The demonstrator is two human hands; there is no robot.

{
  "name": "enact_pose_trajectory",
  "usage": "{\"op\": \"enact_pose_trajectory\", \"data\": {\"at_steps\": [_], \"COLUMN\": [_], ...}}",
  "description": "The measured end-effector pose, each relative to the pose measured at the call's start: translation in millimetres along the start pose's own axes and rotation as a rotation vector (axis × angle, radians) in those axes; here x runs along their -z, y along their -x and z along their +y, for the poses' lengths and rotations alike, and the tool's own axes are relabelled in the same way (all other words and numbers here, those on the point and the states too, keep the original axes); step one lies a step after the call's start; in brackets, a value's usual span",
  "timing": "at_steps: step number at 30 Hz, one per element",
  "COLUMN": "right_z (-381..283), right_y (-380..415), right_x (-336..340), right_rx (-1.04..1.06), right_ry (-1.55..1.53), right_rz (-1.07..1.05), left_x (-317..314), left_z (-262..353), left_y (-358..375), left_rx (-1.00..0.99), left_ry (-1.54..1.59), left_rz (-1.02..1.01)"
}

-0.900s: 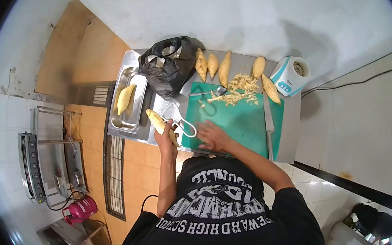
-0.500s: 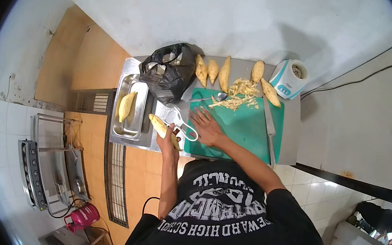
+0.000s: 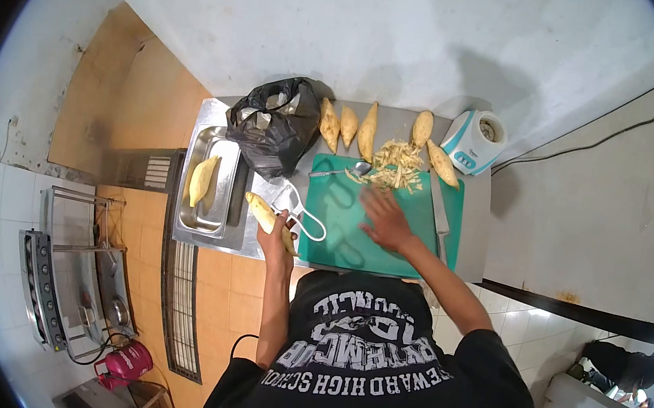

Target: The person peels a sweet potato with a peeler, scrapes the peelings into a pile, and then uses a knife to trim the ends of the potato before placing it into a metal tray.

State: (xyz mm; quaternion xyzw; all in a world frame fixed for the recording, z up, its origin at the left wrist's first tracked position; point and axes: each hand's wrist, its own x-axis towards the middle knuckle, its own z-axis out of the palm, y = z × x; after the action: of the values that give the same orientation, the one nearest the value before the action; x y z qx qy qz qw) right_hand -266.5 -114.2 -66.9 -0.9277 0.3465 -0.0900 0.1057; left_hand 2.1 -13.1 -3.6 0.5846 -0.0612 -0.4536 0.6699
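My left hand (image 3: 277, 235) is wrapped around a partly peeled, yellow-skinned sweet potato (image 3: 262, 211) in front of the counter's left part. Just beside it, a white loop-handled tool (image 3: 314, 226) with a metal part lies at the left edge of the green cutting board (image 3: 417, 257). Over the middle of that board is my right hand (image 3: 389, 222), fingers spread and slightly blurred, holding nothing. Its fingertips are close to a heap of pale peelings (image 3: 397, 164) at the board's far edge. A spoon (image 3: 358, 169) rests left of the heap.
A large knife (image 3: 439, 212) lies along the board's right side. Several whole sweet potatoes (image 3: 366, 132) line the wall, beside a black plastic bag (image 3: 270, 134) and a white-and-blue appliance base (image 3: 473, 142). At left, a metal tray (image 3: 214, 226) holds a peeled sweet potato (image 3: 203, 180).
My right hand has moved right, from the board's left side to its middle near the peelings. The peelings lie more gathered at the far edge. My left hand still holds the sweet potato.
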Motion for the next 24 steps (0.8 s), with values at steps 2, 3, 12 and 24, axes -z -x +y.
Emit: {"op": "enact_pose_trajectory", "data": {"at_steps": [2, 3, 12, 24], "right_z": [-2.6, -0.6, 67.4, -23.8], "right_y": [3.3, 4.8, -4.4, -58.9], "right_x": [0.6, -0.2, 20.0, -29.3], "right_rx": [0.197, 0.395, 0.12, 0.055], "right_ry": [-0.075, -0.146, -0.089, -0.078], "right_rz": [-0.078, -0.155, -0.025, 0.069], "left_x": [-1.5, -3.4, -11.4, -26.7], "left_z": [0.5, 1.3, -9.7, -15.6], "left_y": [1.6, 2.7, 7.5, 11.7], "left_rx": [-0.004, -0.005, -0.003, -0.003], "left_ry": [0.015, 0.01, -0.028, -0.021], "left_rz": [-0.009, -0.015, -0.062, -0.062]}}
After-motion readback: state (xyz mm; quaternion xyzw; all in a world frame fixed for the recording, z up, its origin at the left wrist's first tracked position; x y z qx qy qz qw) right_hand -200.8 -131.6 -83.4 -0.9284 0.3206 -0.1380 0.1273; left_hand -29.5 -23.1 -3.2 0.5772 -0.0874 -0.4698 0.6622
